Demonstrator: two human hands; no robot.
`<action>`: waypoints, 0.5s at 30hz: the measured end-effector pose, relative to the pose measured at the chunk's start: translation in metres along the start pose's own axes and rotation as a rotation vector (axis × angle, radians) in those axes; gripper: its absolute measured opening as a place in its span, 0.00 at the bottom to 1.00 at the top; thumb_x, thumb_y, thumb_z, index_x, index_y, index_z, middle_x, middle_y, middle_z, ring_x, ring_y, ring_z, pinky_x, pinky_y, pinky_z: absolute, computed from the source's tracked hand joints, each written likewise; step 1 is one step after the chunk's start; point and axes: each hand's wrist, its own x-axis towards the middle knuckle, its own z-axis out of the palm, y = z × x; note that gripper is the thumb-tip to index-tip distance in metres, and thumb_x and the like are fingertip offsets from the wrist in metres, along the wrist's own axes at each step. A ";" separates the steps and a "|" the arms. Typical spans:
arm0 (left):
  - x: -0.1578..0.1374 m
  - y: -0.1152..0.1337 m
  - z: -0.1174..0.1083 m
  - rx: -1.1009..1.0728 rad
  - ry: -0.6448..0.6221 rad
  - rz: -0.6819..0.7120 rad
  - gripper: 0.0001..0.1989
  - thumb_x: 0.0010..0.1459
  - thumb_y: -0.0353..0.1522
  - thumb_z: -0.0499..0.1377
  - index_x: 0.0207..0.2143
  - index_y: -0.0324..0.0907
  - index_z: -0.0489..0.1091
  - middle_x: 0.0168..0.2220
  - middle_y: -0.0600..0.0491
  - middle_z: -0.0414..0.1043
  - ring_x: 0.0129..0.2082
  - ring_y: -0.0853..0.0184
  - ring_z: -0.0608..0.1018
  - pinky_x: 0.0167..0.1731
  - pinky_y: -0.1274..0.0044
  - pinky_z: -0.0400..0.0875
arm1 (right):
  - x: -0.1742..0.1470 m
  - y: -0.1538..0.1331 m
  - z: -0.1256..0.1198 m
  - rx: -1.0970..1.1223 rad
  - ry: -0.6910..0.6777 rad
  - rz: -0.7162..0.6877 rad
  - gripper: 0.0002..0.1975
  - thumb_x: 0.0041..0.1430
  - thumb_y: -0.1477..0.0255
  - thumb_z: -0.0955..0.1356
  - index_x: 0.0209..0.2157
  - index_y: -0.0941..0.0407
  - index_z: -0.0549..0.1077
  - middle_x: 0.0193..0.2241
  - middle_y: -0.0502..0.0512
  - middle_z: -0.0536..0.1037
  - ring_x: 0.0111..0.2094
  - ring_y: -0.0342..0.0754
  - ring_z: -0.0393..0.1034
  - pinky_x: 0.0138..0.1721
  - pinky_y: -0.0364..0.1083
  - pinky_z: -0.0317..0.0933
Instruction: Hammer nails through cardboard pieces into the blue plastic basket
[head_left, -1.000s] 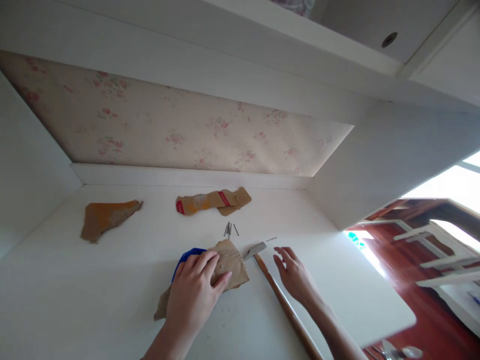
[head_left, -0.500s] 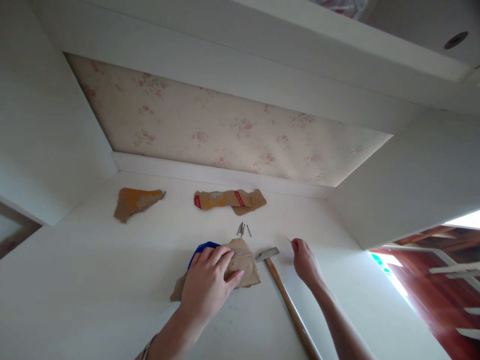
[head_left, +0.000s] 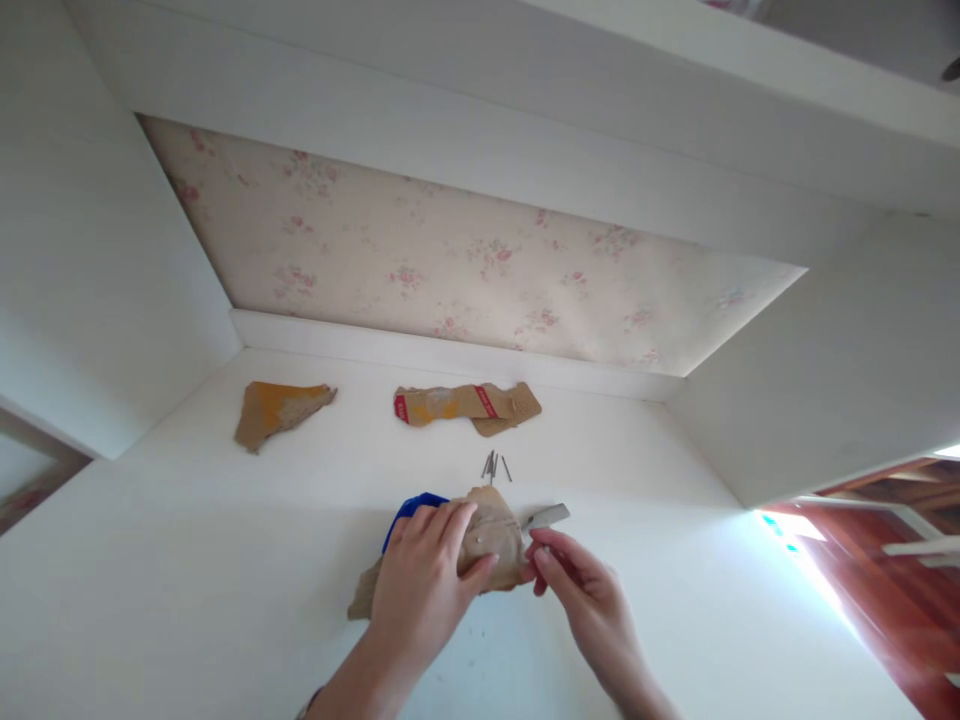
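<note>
My left hand [head_left: 431, 565] presses down on a torn piece of cardboard [head_left: 495, 555], fingers curled over it and thumb along its face. A small pale spot shows on that cardboard near the thumb. Under the fingers a blue object [head_left: 416, 505] peeks out, mostly covered. At the cardboard's right edge my right hand [head_left: 574, 585] is closed in a pinch on a thin nail, now almost hidden by the fingertips. Just beyond these fingers lies the metal head of a hammer [head_left: 551, 516]; the hand covers its wooden handle. Several loose nails [head_left: 491, 466] lie beyond the cardboard.
Two more torn cardboard pieces lie farther back: an orange-marked one [head_left: 281, 412] at left and a long red-striped one [head_left: 457, 402] in the middle. White panels [head_left: 825, 380] enclose the white surface at the sides, with floral wallpaper [head_left: 450, 260] behind.
My right hand has moved left with the nail, from the open surface to the cardboard's right edge, now covering the hammer's handle. My left hand stays on the cardboard.
</note>
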 end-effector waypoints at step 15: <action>0.003 0.005 -0.010 -0.112 -0.026 -0.049 0.18 0.49 0.37 0.69 0.43 0.48 0.73 0.47 0.53 0.76 0.44 0.55 0.75 0.45 0.63 0.67 | 0.014 -0.017 0.041 -0.354 -0.059 -0.191 0.15 0.67 0.61 0.63 0.38 0.52 0.79 0.32 0.54 0.79 0.33 0.49 0.73 0.29 0.41 0.70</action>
